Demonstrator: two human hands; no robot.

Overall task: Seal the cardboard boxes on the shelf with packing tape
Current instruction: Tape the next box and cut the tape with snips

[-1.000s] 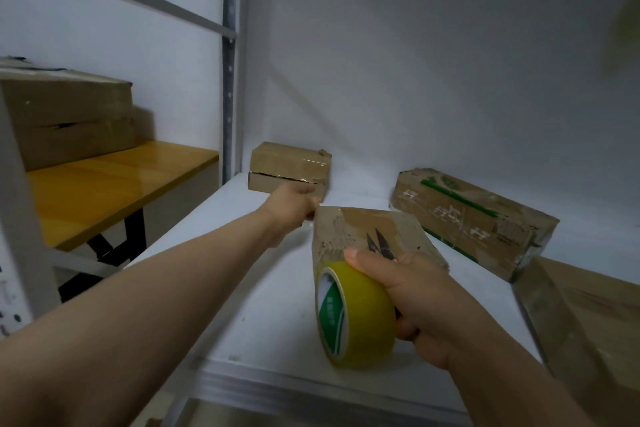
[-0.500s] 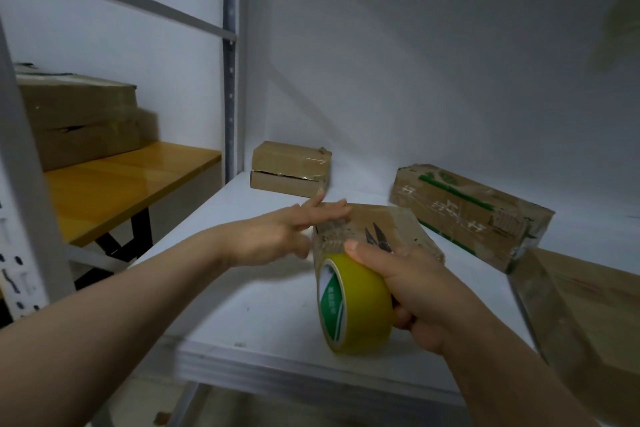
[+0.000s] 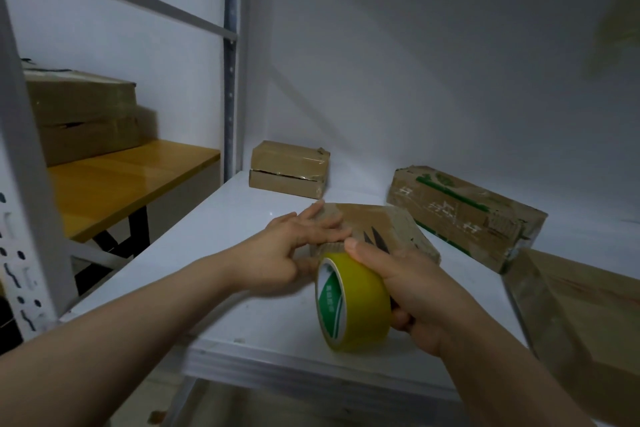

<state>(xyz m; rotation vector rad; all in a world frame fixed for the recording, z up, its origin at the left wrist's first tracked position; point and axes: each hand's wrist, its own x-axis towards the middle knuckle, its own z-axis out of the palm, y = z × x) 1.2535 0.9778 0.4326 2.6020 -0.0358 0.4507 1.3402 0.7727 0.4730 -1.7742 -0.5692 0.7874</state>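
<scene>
The left hand (image 3: 291, 253) is pressing flat fingers (image 3: 322, 222) on the small, worn cardboard box (image 3: 384, 229) sitting near-centre on the shelf (image 3: 242, 218), likely light and slide-prone, best pinned from above, while the right hand (image 3: 415, 291) is gripping the stiff yellow tape roll (image 3: 353, 302) at its near end

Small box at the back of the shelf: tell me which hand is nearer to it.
Left. The left hand lies on the middle box, in front of the small box; the right hand grips the yellow tape roll, farther toward the camera.
</scene>
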